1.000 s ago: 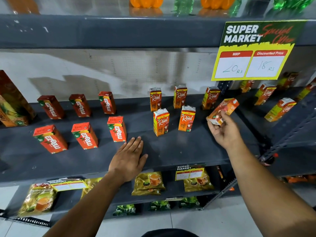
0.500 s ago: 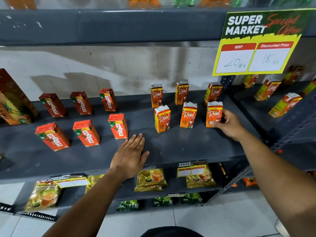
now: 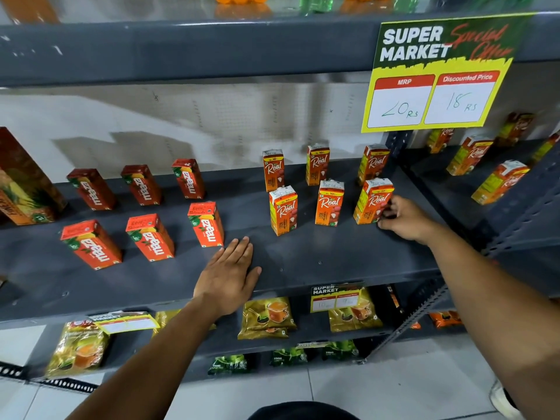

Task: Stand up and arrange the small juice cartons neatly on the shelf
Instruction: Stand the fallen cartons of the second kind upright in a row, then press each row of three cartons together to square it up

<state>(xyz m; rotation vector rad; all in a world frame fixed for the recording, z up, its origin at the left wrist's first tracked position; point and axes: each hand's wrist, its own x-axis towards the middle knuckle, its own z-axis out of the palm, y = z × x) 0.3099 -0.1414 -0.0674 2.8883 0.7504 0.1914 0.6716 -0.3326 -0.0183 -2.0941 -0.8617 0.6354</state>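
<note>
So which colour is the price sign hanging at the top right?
Yellow border, dark green header, red and white boxes; head view.

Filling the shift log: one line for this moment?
right hand on front-right Real carton | left hand flat on shelf | cartons upright

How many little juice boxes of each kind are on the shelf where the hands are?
Maaza cartons: 6
Real cartons: 6
Total: 12

The right hand touches the front right Real carton. The left hand lies flat on the shelf.
</note>
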